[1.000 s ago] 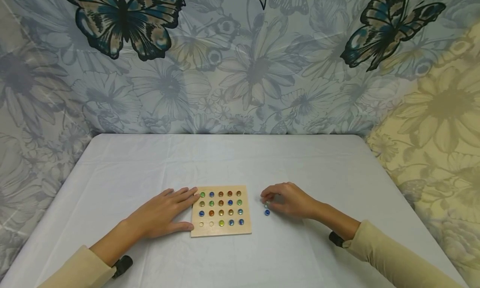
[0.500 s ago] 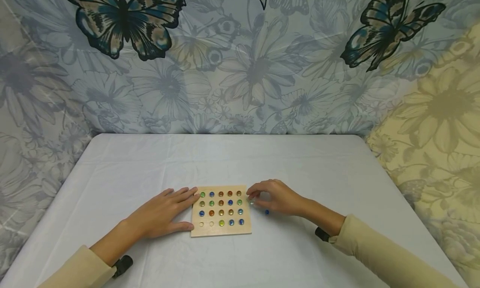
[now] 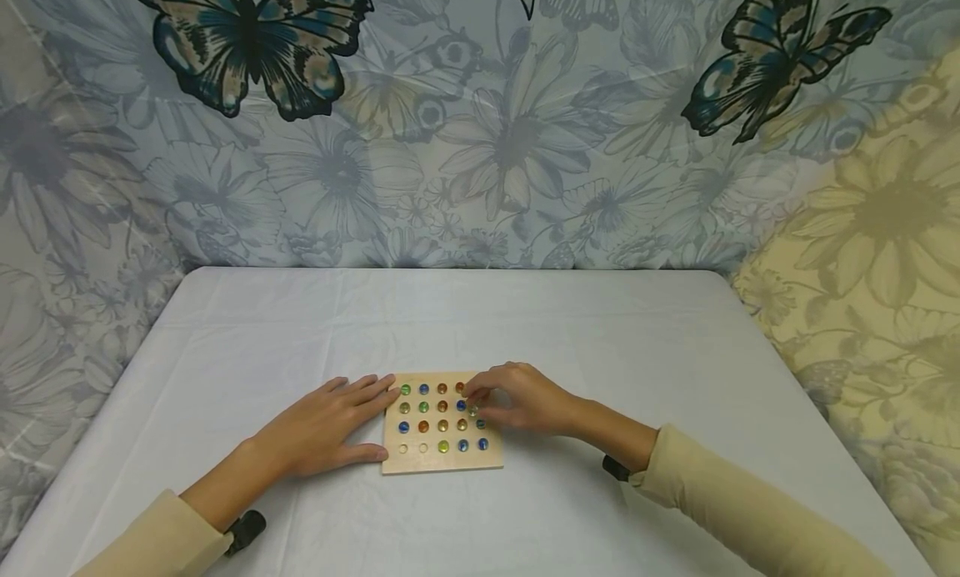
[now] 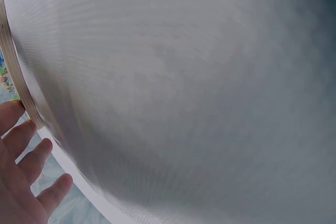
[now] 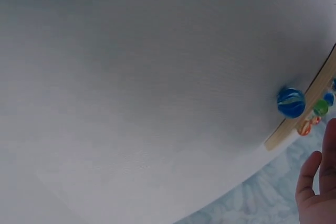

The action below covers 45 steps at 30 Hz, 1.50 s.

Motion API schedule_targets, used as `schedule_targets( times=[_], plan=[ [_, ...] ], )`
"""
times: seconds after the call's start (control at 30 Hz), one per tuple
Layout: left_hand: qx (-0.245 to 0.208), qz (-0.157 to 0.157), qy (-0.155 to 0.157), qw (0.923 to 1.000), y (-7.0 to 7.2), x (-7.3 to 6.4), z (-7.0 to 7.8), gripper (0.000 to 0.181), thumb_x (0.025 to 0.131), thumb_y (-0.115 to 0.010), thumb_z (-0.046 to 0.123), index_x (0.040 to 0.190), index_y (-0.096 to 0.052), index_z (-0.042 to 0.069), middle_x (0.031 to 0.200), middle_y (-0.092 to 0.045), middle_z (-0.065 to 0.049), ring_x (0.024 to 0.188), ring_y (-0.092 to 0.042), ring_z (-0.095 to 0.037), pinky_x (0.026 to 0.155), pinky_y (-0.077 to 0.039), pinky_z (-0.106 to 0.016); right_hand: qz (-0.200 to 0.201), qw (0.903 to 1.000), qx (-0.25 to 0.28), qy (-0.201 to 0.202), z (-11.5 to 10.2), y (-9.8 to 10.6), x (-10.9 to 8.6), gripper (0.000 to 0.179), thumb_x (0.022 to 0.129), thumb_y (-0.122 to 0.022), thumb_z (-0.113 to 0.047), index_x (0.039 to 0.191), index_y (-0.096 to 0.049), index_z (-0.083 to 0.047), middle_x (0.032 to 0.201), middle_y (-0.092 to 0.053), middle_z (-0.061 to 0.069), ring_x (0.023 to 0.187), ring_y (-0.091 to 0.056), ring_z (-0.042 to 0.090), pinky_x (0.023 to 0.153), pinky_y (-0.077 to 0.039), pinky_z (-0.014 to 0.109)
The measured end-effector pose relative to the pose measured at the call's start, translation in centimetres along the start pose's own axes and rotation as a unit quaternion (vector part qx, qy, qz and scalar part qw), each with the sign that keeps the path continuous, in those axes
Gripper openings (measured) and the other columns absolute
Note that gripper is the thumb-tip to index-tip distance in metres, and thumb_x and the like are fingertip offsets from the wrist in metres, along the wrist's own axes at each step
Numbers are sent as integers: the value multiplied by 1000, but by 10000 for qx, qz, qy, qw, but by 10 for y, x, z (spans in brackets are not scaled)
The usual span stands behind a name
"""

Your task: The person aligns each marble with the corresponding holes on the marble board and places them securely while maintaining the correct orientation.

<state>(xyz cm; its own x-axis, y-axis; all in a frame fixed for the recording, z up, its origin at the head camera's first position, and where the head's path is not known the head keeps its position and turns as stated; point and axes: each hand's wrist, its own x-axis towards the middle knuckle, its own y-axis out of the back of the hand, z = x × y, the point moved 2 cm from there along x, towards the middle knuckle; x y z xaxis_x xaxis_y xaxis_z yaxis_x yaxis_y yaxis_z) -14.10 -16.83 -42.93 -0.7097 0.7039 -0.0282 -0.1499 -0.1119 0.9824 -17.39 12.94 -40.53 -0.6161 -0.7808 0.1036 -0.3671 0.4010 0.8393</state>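
A square wooden board [image 3: 435, 460] carries rows of coloured glass marbles in its hollows. Two hollows at the front left hold no marble. My left hand [image 3: 333, 427] lies spread against the board's left side, fingertips on its edge and the thumb near the front corner. Over the right part of the board, my right hand [image 3: 528, 402] pinches a clear marble [image 3: 473, 410] between thumb and fingers. Some marbles at the right are hidden beneath those fingers. In the right wrist view a loose blue marble [image 5: 291, 102] lies on the tablecloth beside the board; the hand hides it in the head view.
A white cloth [image 3: 300, 327] covers the table. Behind it hangs a fabric backdrop [image 3: 517, 143] with flowers and butterflies, and a yellow-lit floral cloth [image 3: 892, 227] is at the right. A black wrist device [image 3: 246, 533] sits under the left cuff.
My right hand has lifted the clear marble from beside the blue one and carried it left over the board. The left hand and the board have stayed in place.
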Motion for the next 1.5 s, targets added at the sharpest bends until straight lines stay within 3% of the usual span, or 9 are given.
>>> schedule_targets(
  times=[0.67, 0.9, 1.23, 1.5],
  plan=[
    [-45, 10, -19, 10000, 1, -1, 1, 80, 94, -50, 66, 153, -41, 12, 159, -36, -6, 142, -40, -31, 110, -35, -58, -316, 9981, 77, 529, -27, -21, 28, 25, 90, -74, -13, 115, -72, -10, 106, -71, -8, 92, -62, 3, 88, -48, 23],
    [-62, 0, -10, 10000, 1, -2, 1, 79, 95, -51, 65, 154, -40, 13, 159, -35, -5, 142, -39, -30, 110, -34, -58, -470, 9964, 2, 703, -32, -29, 33, 21, 92, -73, -14, 113, -73, -12, 106, -72, -10, 97, -62, 0, 101, -44, 24],
    [-111, 46, -50, 9999, 2, -2, 1, 78, 96, -49, 64, 153, -42, 11, 158, -37, -7, 141, -40, -32, 110, -35, -59, -670, 9956, -208, 623, -36, -34, 36, 24, 92, -73, -16, 115, -72, -14, 108, -70, -9, 96, -58, 0, 88, -47, 17],
    [-168, 12, -29, 9999, 1, -1, 0, 78, 96, -49, 64, 153, -42, 11, 158, -36, -7, 141, -40, -32, 110, -34, -59, -674, 9942, -285, 785, -37, -38, 36, 25, 91, -74, -16, 116, -72, -12, 105, -72, -8, 98, -60, -1, 92, -46, 18]
  ],
)
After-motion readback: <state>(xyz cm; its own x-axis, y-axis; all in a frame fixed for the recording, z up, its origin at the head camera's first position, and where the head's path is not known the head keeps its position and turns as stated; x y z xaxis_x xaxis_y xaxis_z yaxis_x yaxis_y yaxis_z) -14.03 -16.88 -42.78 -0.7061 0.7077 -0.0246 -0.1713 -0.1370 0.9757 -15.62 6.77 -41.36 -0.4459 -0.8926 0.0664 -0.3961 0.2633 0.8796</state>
